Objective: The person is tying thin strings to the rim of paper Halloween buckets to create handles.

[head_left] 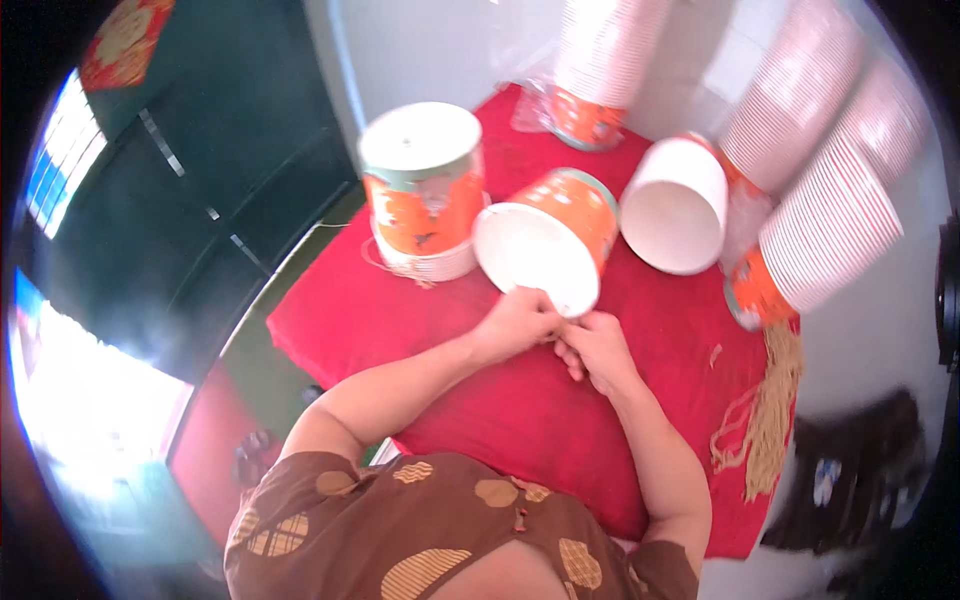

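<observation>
An orange-and-white paper bucket (530, 255) lies tilted on the red cloth, its open mouth toward me. My left hand (518, 325) is closed at the near edge of its rim, fingers pinched against it. Close beside it, my right hand (600, 352) is also closed, its fingertips meeting the left ones just below the rim. Whatever is between the right fingers is too small to make out. To the left stands a short stack of similar buckets (425, 205), upside down, with a thin tan cord (405, 270) around its lower part.
Another bucket (675, 215) lies on its side at the right. Tall nested bucket stacks (830, 230) lean along the right and back edges, some in clear plastic. A bundle of tan cords (775, 410) hangs at the right edge of the red-covered table (480, 400).
</observation>
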{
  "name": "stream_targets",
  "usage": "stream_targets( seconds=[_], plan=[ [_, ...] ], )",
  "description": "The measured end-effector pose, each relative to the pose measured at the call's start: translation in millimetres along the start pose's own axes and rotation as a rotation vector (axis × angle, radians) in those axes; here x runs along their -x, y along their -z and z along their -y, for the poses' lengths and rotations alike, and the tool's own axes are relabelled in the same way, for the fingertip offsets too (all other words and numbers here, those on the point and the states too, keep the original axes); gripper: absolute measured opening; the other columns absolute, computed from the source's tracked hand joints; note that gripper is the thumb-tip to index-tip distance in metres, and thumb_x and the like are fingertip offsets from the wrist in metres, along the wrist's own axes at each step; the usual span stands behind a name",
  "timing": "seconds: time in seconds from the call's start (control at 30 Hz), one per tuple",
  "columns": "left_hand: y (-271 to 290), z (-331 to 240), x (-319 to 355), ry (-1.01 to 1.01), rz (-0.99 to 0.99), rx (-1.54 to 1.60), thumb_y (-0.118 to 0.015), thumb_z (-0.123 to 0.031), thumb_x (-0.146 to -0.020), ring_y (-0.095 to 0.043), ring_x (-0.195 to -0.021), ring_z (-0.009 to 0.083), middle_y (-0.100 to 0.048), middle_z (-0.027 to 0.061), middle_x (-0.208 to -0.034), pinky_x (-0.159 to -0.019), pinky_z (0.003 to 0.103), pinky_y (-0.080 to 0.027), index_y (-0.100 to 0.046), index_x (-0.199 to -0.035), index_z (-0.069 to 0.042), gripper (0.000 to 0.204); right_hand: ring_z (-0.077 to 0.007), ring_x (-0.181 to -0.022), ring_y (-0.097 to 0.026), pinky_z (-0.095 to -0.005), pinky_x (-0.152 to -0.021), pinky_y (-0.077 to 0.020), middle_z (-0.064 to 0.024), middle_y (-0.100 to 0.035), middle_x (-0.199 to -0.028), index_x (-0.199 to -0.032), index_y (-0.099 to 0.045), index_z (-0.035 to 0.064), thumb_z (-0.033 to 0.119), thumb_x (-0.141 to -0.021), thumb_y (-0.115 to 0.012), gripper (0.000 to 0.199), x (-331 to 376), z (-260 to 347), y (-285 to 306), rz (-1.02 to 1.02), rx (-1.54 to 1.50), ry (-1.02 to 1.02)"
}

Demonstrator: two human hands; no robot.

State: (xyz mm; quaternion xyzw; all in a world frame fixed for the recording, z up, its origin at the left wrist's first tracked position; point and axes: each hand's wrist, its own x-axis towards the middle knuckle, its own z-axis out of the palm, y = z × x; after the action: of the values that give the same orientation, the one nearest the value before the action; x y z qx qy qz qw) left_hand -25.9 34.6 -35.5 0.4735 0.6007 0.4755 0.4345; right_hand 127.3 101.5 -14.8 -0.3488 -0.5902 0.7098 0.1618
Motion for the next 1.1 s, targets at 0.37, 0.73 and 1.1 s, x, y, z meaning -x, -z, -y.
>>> stream_targets(
  seconds=[0.37, 0.73, 1.1],
  plan=[
    [-2, -1, 7, -0.039, -0.114, -0.146, -0.061, -0.014, -0.076, -0.059, -0.058, 0.0165, -0.063, 0.011, -0.062, -0.054, 0.032, -0.049, -0.065, -0.075, 0.005, 0.019, -0.0112, -0.041, -0.044, -0.0264, -0.032, -0.0347, -0.0075, -0.056, -0.063, -0.08, -0.059, -0.0041, 0.01, -0.089, -0.061, 0.017, 6, 3, -10, -0.03, 0.043, 0.0],
    [-8, 2, 2, -0.048, -0.179, -0.126, -0.062, -0.012, -0.076, -0.06, -0.058, 0.0187, -0.064, 0.0125, -0.065, -0.052, 0.033, -0.048, -0.063, -0.074, 0.002, 0.015, -0.0105, -0.04, -0.044, -0.0243, -0.032, -0.0333, -0.0053, -0.054, -0.062, -0.082, -0.056, -0.0001, 0.01, -0.088, -0.057, 0.012, 0, -5, -4, -0.061, 0.047, 0.004],
    [-12, 11, -4, -0.136, -0.202, -0.249, -0.061, -0.016, -0.078, -0.062, -0.062, 0.024, -0.064, 0.0157, -0.068, -0.057, 0.037, -0.049, -0.063, -0.074, 0.001, 0.018, -0.0125, -0.037, -0.043, -0.0265, -0.029, -0.032, -0.007, -0.053, -0.058, -0.081, -0.056, -0.0014, 0.005, -0.083, -0.055, 0.007, -3, -7, -4, -0.069, 0.046, 0.049]
  ],
)
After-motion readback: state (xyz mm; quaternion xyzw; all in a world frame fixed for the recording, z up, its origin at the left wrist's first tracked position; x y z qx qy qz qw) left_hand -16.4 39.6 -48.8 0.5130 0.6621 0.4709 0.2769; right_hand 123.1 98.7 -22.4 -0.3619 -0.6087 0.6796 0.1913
